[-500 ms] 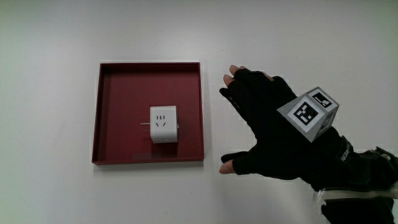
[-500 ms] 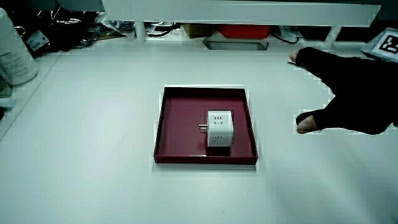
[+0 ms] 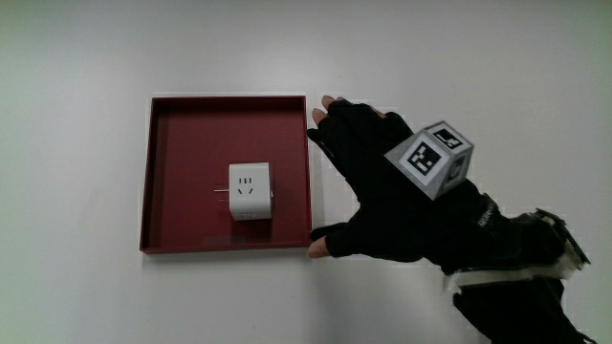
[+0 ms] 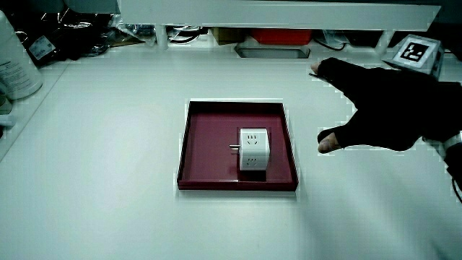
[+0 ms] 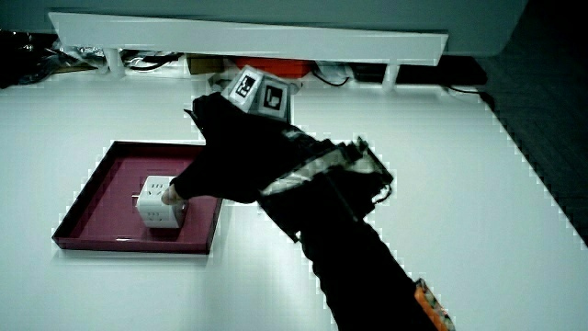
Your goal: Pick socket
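Note:
A white cube socket (image 3: 251,191) sits inside a dark red square tray (image 3: 177,134), with a metal pin sticking out of one side. Both side views show the socket (image 4: 253,149) (image 5: 158,203) in the tray (image 4: 209,123) (image 5: 96,198). The gloved hand (image 3: 368,182) hovers just beside the tray's edge, fingers spread wide with thumb and forefinger apart, holding nothing. It appears in both side views (image 4: 375,101) (image 5: 230,156). A patterned cube (image 3: 429,158) rides on its back. The hand does not touch the socket.
A low white partition (image 4: 274,11) runs along the table's edge farthest from the person, with cables and a red box (image 4: 283,35) under it. A white container (image 4: 14,61) stands at the table's edge in a side view.
The hand has moved toward the tray, its fingertips now reaching the tray's edge. The socket and tray have not moved.

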Demonstrator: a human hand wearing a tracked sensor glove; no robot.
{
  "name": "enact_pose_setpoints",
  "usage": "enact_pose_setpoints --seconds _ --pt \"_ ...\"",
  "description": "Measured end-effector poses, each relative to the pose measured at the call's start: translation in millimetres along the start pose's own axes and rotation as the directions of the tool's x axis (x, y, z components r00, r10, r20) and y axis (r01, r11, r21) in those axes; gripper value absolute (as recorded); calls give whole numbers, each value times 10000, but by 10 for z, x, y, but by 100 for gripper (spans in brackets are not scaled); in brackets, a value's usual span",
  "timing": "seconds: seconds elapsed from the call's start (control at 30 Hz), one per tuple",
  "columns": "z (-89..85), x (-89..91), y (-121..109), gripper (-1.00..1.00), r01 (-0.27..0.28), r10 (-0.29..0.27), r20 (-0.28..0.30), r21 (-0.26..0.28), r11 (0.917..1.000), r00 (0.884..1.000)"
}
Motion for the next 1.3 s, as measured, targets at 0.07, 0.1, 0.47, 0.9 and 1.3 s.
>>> enact_pose_setpoints --seconds 0.07,0.1,0.47,0.9,1.3 --pt "-44 22 88 0 112 -112 -28 -136 9998 9999" --pt "-67 17 136 0 159 -159 -37 -205 9997 9999" --pt "-380 -8 572 0 345 -337 135 -663 9972 9993" --pt "-756 155 978 0 1187 -1161 275 -1284 9846 9929" --pt "-1006 194 1149 0 1454 -1413 372 -1507 9778 9893"
